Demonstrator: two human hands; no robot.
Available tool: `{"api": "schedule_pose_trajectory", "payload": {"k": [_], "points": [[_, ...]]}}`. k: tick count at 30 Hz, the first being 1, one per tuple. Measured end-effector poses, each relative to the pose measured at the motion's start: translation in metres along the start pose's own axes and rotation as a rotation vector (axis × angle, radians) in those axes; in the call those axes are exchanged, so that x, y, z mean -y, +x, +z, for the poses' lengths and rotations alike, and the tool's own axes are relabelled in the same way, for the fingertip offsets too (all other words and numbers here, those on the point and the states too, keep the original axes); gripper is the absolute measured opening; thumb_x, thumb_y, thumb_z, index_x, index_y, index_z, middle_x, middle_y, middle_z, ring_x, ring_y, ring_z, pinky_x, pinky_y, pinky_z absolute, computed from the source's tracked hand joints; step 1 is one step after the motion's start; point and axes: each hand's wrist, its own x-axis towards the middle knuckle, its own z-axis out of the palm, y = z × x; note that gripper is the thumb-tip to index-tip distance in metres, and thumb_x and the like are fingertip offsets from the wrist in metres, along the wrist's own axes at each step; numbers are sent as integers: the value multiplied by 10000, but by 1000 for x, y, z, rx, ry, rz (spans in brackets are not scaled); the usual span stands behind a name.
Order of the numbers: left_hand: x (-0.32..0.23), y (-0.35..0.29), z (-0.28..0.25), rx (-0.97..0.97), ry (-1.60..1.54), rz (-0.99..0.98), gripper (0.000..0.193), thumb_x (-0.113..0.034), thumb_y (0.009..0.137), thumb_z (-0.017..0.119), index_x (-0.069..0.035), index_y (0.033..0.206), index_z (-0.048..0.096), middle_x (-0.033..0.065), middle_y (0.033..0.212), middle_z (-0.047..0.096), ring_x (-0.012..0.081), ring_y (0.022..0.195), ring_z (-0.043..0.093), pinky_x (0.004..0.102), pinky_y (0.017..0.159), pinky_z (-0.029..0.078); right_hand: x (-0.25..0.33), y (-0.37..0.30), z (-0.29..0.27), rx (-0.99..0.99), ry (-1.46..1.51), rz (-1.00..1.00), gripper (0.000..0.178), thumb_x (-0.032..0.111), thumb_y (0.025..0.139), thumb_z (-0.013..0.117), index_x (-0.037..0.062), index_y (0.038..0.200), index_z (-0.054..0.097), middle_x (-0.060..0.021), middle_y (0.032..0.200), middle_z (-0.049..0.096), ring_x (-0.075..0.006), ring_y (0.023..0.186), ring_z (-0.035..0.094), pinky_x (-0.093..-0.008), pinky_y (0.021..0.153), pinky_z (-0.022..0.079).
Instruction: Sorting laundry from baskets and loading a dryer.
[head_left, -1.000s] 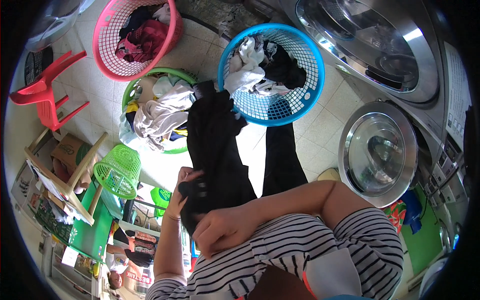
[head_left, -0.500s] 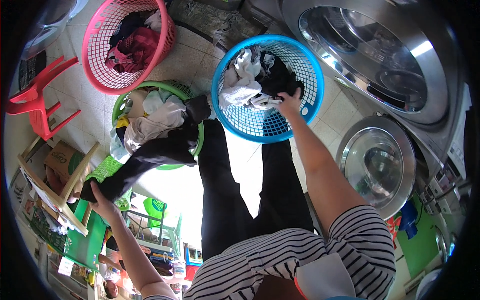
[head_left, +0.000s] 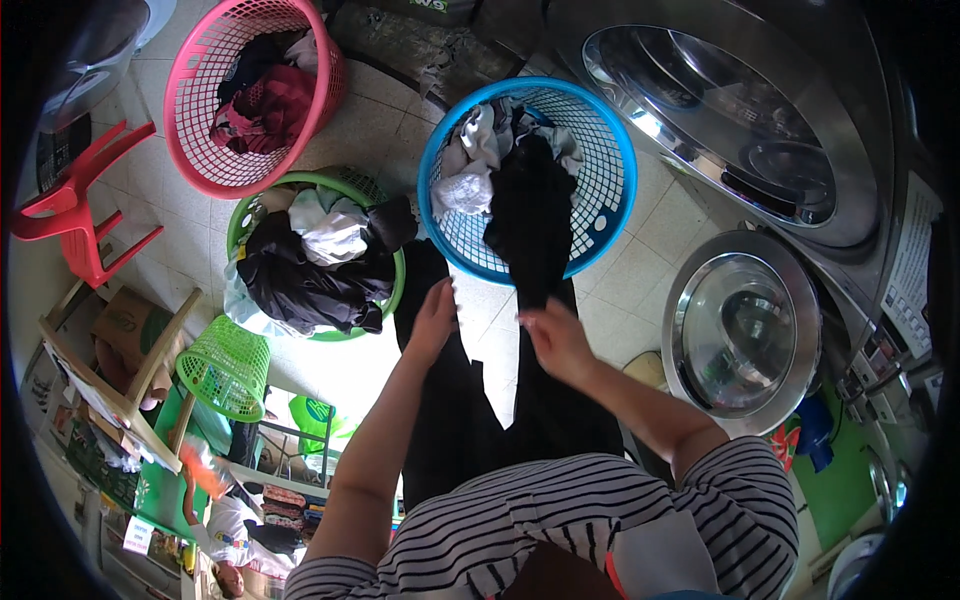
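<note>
A black garment (head_left: 535, 205) stretches out of the blue laundry basket (head_left: 632, 170) toward me, over its near rim. My right hand (head_left: 558, 342) grips its near end, fingers closed on the cloth. Left of it, my left hand (head_left: 433, 320) is raised over my dark trousers, apparently holding nothing, with its fingers partly spread. Pale clothes (head_left: 465, 190) lie inside the blue basket beside the black garment. To the left, the green laundry basket (head_left: 400, 285) is heaped with clothes, a dark garment (head_left: 275, 270) spread over the top next to a white one (head_left: 335, 228).
A pink basket (head_left: 176, 110) with dark and red clothes stands at the far left, near a red plastic chair (head_left: 78, 215). A small green basket (head_left: 225, 368) is below. Front-loading machines line the right, one round door (head_left: 672, 330) swung out. A person (head_left: 225, 535) is at lower left.
My left hand let the dark garment down onto the green basket and moved right. My right hand drew the black garment from inside the blue basket toward me.
</note>
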Motion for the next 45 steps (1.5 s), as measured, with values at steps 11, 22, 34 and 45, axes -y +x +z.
{"api": "schedule_pose_trajectory", "payload": {"k": [11, 22, 34, 45], "points": [[-11, 48, 57, -338, -384, 84, 602, -434, 940, 473, -51, 1375, 310, 133, 1290, 476, 276, 1139, 501, 374, 952, 425, 58, -58, -24, 239, 90, -130, 173, -15, 771, 572, 50, 921, 628, -93, 732, 492, -240, 672, 517, -328, 556, 414], [3, -87, 0, -318, -684, 162, 549, -449, 934, 471, -85, 1335, 379, 128, 1243, 505, 260, 1117, 523, 421, 924, 462, 101, -43, -18, 813, 596, -276, 99, 51, 855, 547, 71, 936, 601, -78, 870, 601, -251, 783, 590, -353, 811, 472], [37, -135, -111, 27, -709, 30, 376, -99, 783, 605, 2, 1139, 542, 136, 1058, 615, 265, 934, 627, 360, 832, 524, 57, 62, 40, 418, 1110, 373, 250, 99, 852, 621, 79, 1082, 526, 1, 832, 527, -80, 750, 539, -242, 655, 464], [20, -46, -260, -883, 1044, 522, 714, -346, 796, 694, -128, 1389, 360, 269, 1412, 285, 404, 1312, 293, 457, 1034, 298, -118, 212, 133, 416, -706, 148, 381, 228, 762, 654, 183, 1138, 614, -104, 1448, 255, -402, 1172, 453, -468, 950, 425]]}}
